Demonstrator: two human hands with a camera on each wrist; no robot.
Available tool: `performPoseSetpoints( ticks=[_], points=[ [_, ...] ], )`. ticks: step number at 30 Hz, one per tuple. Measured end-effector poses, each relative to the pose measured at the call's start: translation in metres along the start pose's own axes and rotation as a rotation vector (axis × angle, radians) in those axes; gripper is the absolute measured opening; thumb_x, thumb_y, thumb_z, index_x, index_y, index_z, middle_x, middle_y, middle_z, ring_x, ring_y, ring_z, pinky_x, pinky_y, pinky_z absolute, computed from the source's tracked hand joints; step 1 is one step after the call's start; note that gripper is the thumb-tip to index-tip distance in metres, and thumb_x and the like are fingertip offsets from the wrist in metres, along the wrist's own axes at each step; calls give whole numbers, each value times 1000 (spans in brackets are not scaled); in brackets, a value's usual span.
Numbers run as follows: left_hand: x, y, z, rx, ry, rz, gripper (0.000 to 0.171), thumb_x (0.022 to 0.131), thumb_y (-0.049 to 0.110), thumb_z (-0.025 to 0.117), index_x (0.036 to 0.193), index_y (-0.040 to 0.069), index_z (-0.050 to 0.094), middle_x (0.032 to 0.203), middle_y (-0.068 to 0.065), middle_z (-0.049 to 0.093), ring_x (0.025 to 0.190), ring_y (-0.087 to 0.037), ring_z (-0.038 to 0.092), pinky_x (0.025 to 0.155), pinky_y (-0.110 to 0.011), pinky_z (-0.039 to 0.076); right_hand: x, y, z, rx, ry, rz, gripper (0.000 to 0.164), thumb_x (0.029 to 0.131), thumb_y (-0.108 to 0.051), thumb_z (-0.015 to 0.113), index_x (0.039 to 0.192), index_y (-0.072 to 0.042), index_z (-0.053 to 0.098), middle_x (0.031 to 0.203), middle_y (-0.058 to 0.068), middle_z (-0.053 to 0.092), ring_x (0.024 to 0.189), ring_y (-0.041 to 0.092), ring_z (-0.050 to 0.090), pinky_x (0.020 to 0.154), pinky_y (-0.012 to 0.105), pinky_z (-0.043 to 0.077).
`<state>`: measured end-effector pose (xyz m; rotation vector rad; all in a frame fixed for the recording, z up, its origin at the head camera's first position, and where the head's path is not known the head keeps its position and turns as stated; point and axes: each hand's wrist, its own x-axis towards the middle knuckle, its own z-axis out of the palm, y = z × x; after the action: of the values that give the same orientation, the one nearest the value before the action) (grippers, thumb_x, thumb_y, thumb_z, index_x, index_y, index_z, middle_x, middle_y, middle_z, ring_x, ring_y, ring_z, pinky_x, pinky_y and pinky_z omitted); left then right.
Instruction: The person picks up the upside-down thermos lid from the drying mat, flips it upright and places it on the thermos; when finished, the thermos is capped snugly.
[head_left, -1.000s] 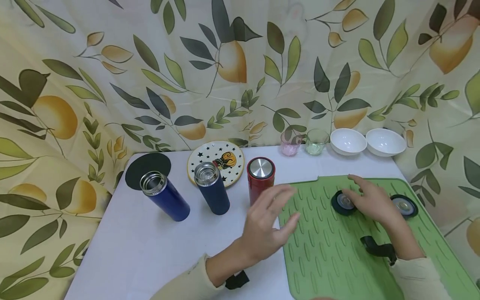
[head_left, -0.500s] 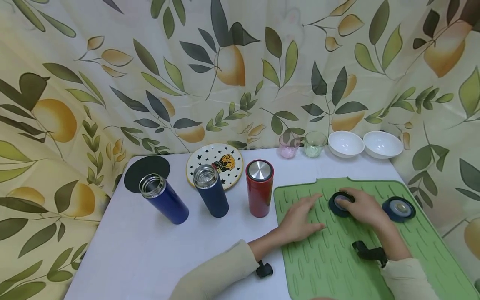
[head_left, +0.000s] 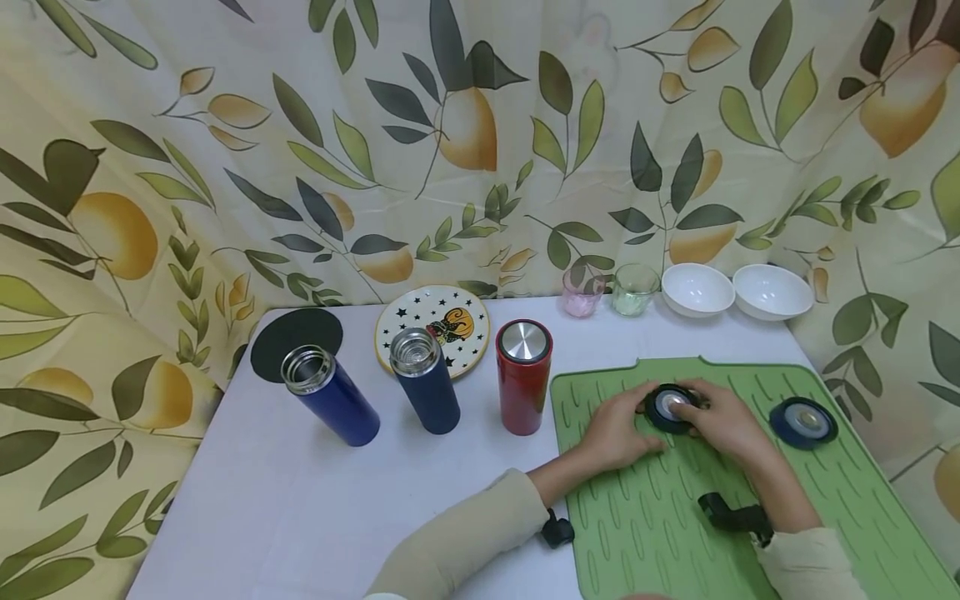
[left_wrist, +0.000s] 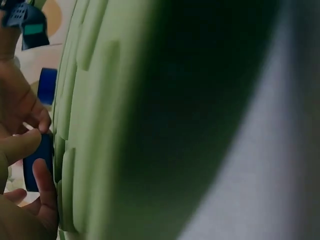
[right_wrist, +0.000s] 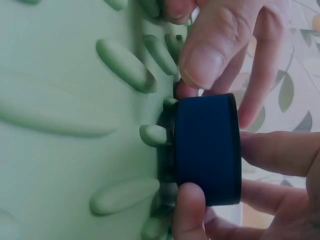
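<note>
A round dark blue bottle lid (head_left: 662,401) lies on the green mat (head_left: 637,533), its pale inner ring facing up. In the right wrist view the lid's smooth blue side wall (right_wrist: 207,150) stands close over the ridged mat. My right hand (head_left: 729,429) grips this lid from the right, thumb on its top and other fingers round the side. Fingertips of my left hand (head_left: 615,432) meet the lid's left edge, while its thumb stretches apart on the near side. A second dark blue lid (head_left: 803,422) lies to the right on the same mat.
Left of the mat stand a red bottle (head_left: 523,383), a navy bottle (head_left: 435,400) and a blue bottle (head_left: 341,412); both blue ones are lidless. Behind are a patterned plate (head_left: 397,325), black disc (head_left: 296,342), pink cup (head_left: 582,300), green cup (head_left: 633,292) and white bowls (head_left: 697,292).
My left hand has come down and right, from beside the red bottle to the lid's left edge. My right hand has closed on the lid, which has shifted slightly left.
</note>
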<state>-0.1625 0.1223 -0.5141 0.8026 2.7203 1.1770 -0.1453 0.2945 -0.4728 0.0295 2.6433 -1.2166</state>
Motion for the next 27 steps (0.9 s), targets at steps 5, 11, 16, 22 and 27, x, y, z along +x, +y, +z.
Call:
performPoseSetpoints(
  ticks=[5,11,16,22,27],
  points=[
    [3,-3,1,-28,21,-78,79,65,33,84,134,26,47,93,13,60,81,4,52,67,-10,41,0,2,5,81,-3,11,61,92,-28,56,134,12,34,116,36,49,70,21,59,59,31,53],
    [3,-7,3,-64,38,-81,69,67,36,81,129,27,53,88,15,59,77,5,51,66,-9,40,-2,3,6,159,-2,19,56,94,-25,53,134,10,35,115,34,50,71,19,58,59,32,53],
    [-1,-7,-2,-144,44,-51,67,69,36,79,129,25,53,102,15,61,84,5,54,72,-10,43,-6,-1,4,204,-1,13,58,93,-31,54,134,7,37,108,27,50,74,16,56,61,33,53],
    [-16,-4,-27,-195,60,66,69,71,35,78,132,25,47,123,15,51,93,6,53,75,-12,45,-19,-20,1,275,-26,-19,58,92,-36,54,135,1,40,110,22,50,82,15,58,68,35,53],
    [-28,2,-50,-235,115,121,72,69,33,80,132,27,46,118,14,52,88,4,52,59,-8,45,-23,-41,1,351,-61,-69,55,92,-34,55,134,-1,41,107,22,50,84,18,57,69,37,53]
  ],
)
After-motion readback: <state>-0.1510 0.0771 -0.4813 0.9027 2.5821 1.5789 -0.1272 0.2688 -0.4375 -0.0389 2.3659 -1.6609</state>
